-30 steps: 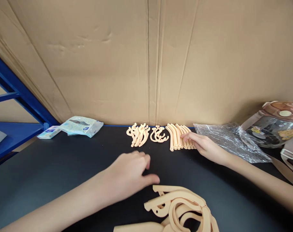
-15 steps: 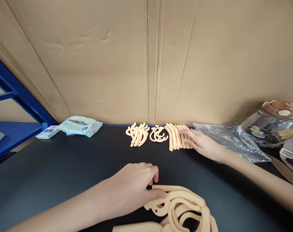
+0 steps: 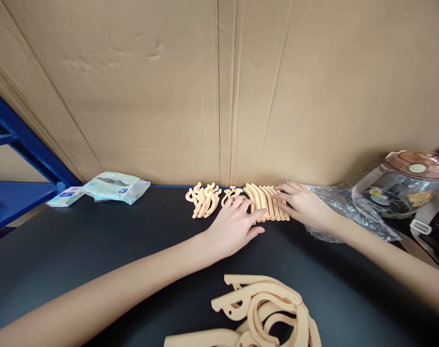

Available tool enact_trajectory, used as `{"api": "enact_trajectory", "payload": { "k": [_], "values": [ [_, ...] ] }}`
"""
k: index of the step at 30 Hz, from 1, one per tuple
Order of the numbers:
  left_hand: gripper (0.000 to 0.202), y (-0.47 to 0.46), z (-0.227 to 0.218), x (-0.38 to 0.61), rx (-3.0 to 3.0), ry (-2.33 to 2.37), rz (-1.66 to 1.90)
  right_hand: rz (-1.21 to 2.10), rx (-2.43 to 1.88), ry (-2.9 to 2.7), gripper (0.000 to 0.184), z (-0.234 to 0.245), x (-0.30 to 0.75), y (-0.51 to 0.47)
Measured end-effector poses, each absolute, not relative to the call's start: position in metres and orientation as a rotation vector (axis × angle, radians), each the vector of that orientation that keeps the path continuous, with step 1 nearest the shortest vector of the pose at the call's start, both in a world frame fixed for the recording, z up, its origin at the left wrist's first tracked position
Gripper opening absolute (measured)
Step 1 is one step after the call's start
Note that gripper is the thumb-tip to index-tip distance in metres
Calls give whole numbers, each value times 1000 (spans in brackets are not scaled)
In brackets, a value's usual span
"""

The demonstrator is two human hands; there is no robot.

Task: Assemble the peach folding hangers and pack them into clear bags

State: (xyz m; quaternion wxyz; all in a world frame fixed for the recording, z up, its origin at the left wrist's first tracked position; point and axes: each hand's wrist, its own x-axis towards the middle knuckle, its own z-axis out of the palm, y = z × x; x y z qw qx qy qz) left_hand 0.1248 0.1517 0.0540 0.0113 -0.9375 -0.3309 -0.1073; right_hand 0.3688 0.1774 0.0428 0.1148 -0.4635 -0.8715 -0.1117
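Observation:
A row of curved, cream plastic bars (image 3: 266, 200), with holes at their ends, lies side by side at the back of the black table. My right hand (image 3: 306, 205) rests at the row's right end, fingers stretched over the bars. From the left, my left hand (image 3: 234, 224) reaches to the row with its fingers spread. It partly hides a small group of cream hook-shaped pieces (image 3: 226, 195). Further left lies a pile of longer hooked pieces (image 3: 205, 200). In the foreground sits a heap of larger curved cream pieces (image 3: 273, 299), cut off by the lower edge.
A light blue tissue pack (image 3: 116, 188) and a smaller packet (image 3: 65, 196) lie at the back left. Crumpled clear plastic (image 3: 335, 231) and a strapped water bottle (image 3: 404, 188) are on the right. A cardboard wall (image 3: 169, 96) rises behind the table; a blue metal frame (image 3: 27, 140) stands left.
My left hand has left the foreground heap and moved forward to the row of bars. My right hand stays at the row's right end, its fingers spread wider.

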Motion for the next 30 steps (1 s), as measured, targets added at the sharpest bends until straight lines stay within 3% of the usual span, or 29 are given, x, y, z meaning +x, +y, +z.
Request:
{"api": "enact_trajectory", "payload": {
  "k": [9, 10, 15, 18, 30],
  "values": [
    [41, 152, 39, 132, -2913, -986, -374, -250, -1198, -2666, 37, 47, 363, 144],
    [41, 152, 38, 132, -2910, -988, -379, -234, -1219, -2665, 43, 46, 362, 142],
    [42, 147, 36, 130, -2875, -1034, -403, -161, -1382, -2628, 105, 38, 353, 146],
    [46, 141, 37, 129, -2833, -1095, -412, -61, -1430, -2646, 121, 37, 349, 153],
    [16, 149, 37, 128, -2779, -1122, -374, 223, -1510, -2572, 126, 47, 352, 157]
  ]
}}
